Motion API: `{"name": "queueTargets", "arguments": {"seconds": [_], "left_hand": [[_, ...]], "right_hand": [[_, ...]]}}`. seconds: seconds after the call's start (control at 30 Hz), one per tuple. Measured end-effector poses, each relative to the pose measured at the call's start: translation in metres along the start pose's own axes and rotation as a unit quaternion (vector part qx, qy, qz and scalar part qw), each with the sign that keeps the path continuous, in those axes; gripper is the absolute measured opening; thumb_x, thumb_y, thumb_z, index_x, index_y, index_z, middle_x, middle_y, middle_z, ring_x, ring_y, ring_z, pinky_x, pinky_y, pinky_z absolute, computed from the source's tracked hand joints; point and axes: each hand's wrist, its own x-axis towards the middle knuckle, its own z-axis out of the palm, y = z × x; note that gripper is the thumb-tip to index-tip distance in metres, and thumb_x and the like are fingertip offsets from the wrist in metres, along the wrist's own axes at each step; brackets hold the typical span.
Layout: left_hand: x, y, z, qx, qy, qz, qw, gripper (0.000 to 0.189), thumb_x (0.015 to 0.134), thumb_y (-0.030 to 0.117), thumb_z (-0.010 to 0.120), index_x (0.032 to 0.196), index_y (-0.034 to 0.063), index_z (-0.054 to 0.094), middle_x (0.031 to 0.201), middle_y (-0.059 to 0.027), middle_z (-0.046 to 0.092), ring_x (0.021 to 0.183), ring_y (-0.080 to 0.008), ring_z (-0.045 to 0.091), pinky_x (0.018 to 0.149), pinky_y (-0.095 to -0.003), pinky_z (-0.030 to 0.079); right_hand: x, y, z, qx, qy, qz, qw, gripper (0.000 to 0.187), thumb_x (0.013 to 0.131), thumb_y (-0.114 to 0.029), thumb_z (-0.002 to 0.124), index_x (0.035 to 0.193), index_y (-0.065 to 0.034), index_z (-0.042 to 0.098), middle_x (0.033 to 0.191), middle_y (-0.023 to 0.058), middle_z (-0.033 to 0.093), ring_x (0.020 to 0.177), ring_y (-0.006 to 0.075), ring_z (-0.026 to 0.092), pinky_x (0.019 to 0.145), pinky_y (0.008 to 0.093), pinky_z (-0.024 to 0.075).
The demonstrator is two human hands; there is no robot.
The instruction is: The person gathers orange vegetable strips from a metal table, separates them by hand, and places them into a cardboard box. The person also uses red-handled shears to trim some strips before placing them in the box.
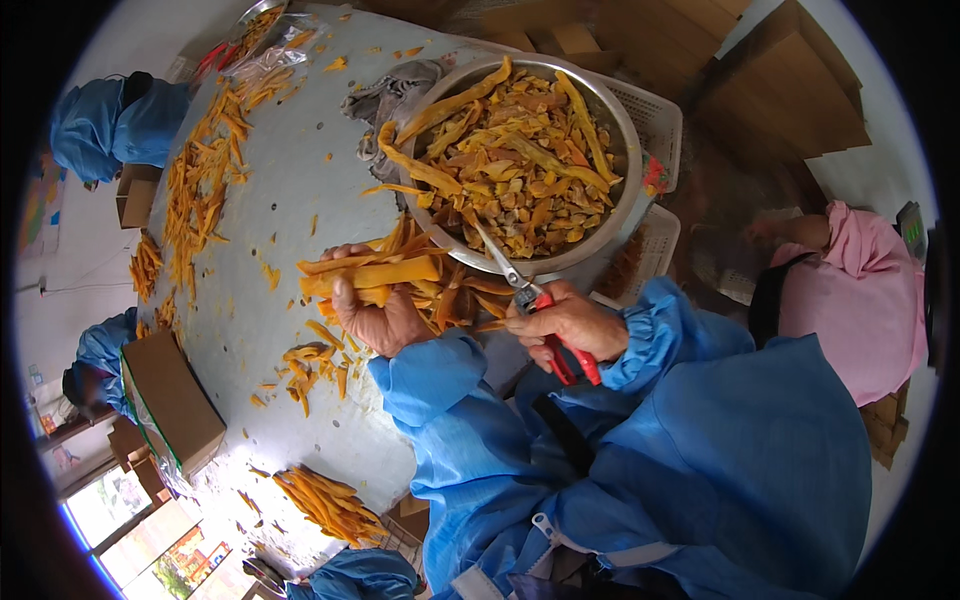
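My left hand (386, 319) grips a bundle of thick orange dried strips (375, 274), perhaps fruit or root, above the grey table (277, 195). In my right hand (574, 322) is a pair of red-handled shears (546, 304). Their long metal blades point up and left, over the near rim of a large metal bowl (630, 161). Whether the blades are fully closed is hard to tell. Cut chunks and several long strips fill the bowl. More loose strips (454, 296) lie between my two hands, against the bowl, and small trimmed pieces (315, 364) are scattered below my left hand.
A grey cloth (394, 97) lies beside the bowl. White plastic baskets (660, 251) stand at its right. Strip piles (199, 195) line the table's far side, with another pile (330, 502) lower left. A cardboard box (172, 397) sits at the left edge. Several people work around, one in pink (847, 307).
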Motion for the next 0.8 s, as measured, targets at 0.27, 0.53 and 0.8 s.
{"name": "queueTargets", "arguments": {"seconds": [0.27, 0.53, 0.8], "left_hand": [[-0.018, 0.002, -0.006, -0.102, -0.02, 0.058, 0.993, 0.055, 0.072, -0.013, 0.064, 0.124, 0.0043, 0.053, 0.107, -0.0116, 0.059, 0.102, -0.028, 0.057, 0.099, -0.0444, 0.049], [-0.034, -0.022, 0.003, -0.01, -0.035, 0.024, 0.999, 0.055, 0.071, -0.007, 0.066, 0.122, 0.0063, 0.049, 0.106, -0.0054, 0.053, 0.103, -0.0195, 0.055, 0.102, -0.0367, 0.047], [-0.03, -0.04, 0.014, 0.007, -0.019, 0.0, 1.0, 0.052, 0.071, -0.002, 0.064, 0.121, 0.0012, 0.05, 0.111, -0.0109, 0.056, 0.103, -0.0252, 0.057, 0.102, -0.0386, 0.046]], "right_hand": [[0.003, 0.02, 0.004, -0.333, -0.008, -0.073, 0.94, 0.023, 0.092, -0.026, 0.063, 0.096, -0.0047, 0.054, 0.08, 0.0073, 0.06, 0.069, 0.0141, 0.057, 0.063, 0.03, 0.0456], [0.02, 0.034, 0.007, -0.187, 0.018, -0.084, 0.979, 0.028, 0.089, -0.021, 0.065, 0.103, -0.0009, 0.053, 0.078, 0.002, 0.053, 0.07, 0.0107, 0.049, 0.064, 0.0261, 0.0423], [0.006, 0.021, 0.005, -0.185, 0.073, -0.081, 0.977, 0.015, 0.091, -0.013, 0.063, 0.099, -0.0041, 0.054, 0.071, 0.001, 0.054, 0.06, 0.0096, 0.05, 0.054, 0.0259, 0.0403]]}}
